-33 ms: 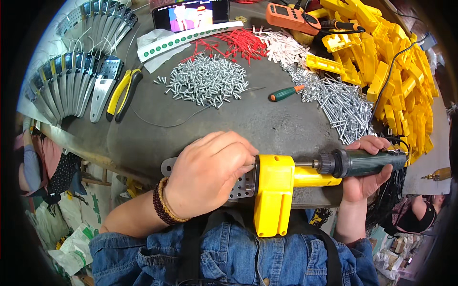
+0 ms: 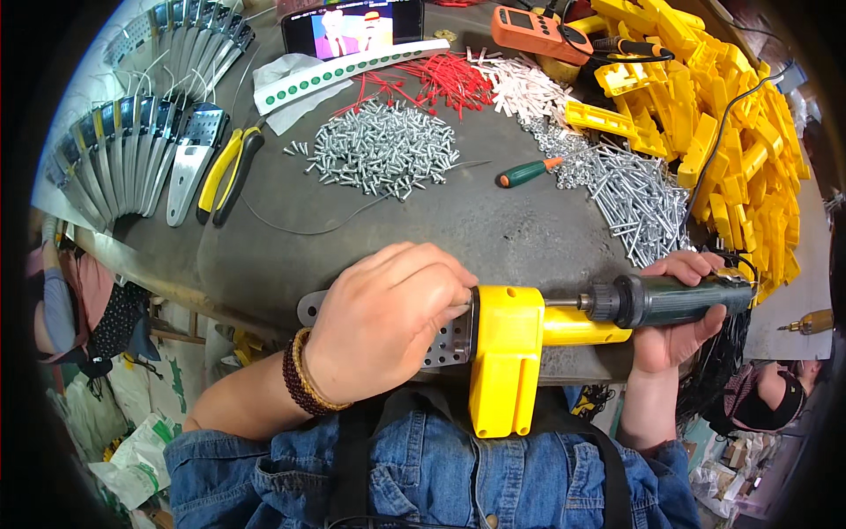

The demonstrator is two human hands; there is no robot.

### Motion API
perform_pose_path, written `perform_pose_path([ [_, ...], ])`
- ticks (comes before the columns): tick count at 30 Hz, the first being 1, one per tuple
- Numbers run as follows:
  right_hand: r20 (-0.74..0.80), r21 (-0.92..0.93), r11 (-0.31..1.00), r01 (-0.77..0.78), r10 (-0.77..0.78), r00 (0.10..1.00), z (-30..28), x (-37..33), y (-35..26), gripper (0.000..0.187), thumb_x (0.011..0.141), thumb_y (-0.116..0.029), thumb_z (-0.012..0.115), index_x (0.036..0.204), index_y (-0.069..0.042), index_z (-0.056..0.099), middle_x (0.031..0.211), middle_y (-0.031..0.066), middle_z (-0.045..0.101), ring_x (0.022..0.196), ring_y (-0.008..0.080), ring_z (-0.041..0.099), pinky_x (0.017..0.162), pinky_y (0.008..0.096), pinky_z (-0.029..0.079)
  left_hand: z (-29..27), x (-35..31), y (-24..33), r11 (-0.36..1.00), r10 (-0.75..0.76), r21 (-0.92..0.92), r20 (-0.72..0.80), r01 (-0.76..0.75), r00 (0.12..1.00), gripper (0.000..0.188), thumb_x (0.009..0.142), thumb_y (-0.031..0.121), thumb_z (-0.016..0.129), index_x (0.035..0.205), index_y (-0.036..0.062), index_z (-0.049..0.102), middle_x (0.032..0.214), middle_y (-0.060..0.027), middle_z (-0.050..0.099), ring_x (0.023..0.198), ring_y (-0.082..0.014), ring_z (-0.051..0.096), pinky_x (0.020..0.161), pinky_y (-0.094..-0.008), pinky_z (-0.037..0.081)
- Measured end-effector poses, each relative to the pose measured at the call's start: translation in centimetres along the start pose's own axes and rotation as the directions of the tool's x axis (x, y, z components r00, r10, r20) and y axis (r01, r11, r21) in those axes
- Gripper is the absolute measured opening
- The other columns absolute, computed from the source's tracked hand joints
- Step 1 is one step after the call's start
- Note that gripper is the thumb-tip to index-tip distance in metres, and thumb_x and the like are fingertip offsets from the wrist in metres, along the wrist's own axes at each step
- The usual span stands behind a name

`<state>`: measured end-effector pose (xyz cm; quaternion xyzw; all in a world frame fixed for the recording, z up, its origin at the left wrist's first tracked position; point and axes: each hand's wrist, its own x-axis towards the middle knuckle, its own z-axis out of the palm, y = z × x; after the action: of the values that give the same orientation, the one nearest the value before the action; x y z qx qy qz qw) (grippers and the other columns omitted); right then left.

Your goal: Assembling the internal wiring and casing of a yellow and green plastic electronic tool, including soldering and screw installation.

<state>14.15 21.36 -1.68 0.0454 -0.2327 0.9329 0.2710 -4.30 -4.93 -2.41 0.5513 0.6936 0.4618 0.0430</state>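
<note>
My right hand (image 2: 674,322) is wrapped round a dark green electric screwdriver (image 2: 679,301). Its bit runs left into the side of a yellow plastic housing (image 2: 504,361), which has a yellow handle-like part (image 2: 582,328) behind the bit. Over on the housing's left side, a perforated metal plate (image 2: 451,344) sticks out, its rounded end showing past my left hand (image 2: 388,322). That hand lies over the plate with its fingertips pinched together against the housing's upper left edge. Whatever is between those fingertips is too small or hidden to name.
Short screws (image 2: 383,150) lie heaped mid-table; long screws (image 2: 630,198) lie right of a green-handled screwdriver (image 2: 529,173). Yellow plastic parts (image 2: 740,150) pile up at the right. Pliers (image 2: 231,176) and fanned metal blades (image 2: 123,159) are at the left. A multimeter (image 2: 539,35) sits at the back.
</note>
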Motion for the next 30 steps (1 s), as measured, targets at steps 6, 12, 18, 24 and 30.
perform_pose_path([
  [6,0.043,0.018,1.000,0.014,-0.015,0.999,-0.6,0.2,0.1,0.053,0.069,-0.011,0.088,0.109,-0.026,0.058,0.103,-0.0116,0.052,0.096,0.0062,0.054,0.110,0.0418,0.034,0.1,0.0,-0.2,1.000,0.021,-0.006,-0.024,-0.021,0.999,0.016,0.075,-0.001,0.071,0.085,0.0026,0.060,0.094,-0.0115,0.070,0.083,-0.0301,0.065,0.074,-0.0389,0.051],
  [12,0.090,0.054,0.998,0.009,-0.014,0.996,-1.2,0.1,-0.1,0.057,0.068,-0.012,0.090,0.113,-0.028,0.059,0.107,-0.0120,0.053,0.098,0.0062,0.054,0.111,0.0420,0.032,0.2,0.0,-0.2,1.000,0.025,-0.008,-0.031,-0.025,0.999,0.015,0.075,-0.002,0.071,0.084,0.0024,0.060,0.093,-0.0116,0.070,0.082,-0.0302,0.065,0.072,-0.0388,0.051],
  [18,0.553,-0.126,0.984,0.125,-0.035,0.833,1.7,0.0,-3.3,0.042,0.065,-0.005,0.091,0.095,-0.019,0.065,0.115,-0.0081,0.057,0.099,0.0100,0.055,0.103,0.0400,0.039,-0.9,-0.6,0.7,0.993,-0.017,0.121,0.047,0.012,0.999,0.035,0.073,0.012,0.077,0.102,0.0002,0.061,0.109,-0.0174,0.066,0.095,-0.0353,0.062,0.083,-0.0428,0.048],
  [24,0.133,-0.786,0.597,0.164,-0.095,0.986,5.6,-3.5,-24.3,0.048,0.089,-0.021,0.074,0.128,-0.006,0.049,0.107,0.0046,0.057,0.071,0.0103,0.053,0.063,0.0250,0.042,-3.7,-1.2,1.3,0.973,-0.088,0.227,0.217,0.037,0.972,0.082,0.057,0.038,0.089,0.120,-0.0029,0.057,0.108,-0.0194,0.058,0.100,-0.0382,0.057,0.089,-0.0456,0.046],
  [30,0.477,0.117,-0.956,-0.268,-0.183,0.860,-0.1,-0.7,-32.1,0.057,0.090,-0.019,0.070,0.140,-0.002,0.047,0.127,0.0146,0.059,0.111,0.0261,0.057,0.095,0.0337,0.045,-3.0,-2.7,3.4,0.888,0.082,0.448,0.062,-0.101,0.995,0.061,0.070,0.033,0.077,0.121,0.0050,0.059,0.103,-0.0113,0.056,0.080,-0.0274,0.059,0.064,-0.0356,0.047],
])
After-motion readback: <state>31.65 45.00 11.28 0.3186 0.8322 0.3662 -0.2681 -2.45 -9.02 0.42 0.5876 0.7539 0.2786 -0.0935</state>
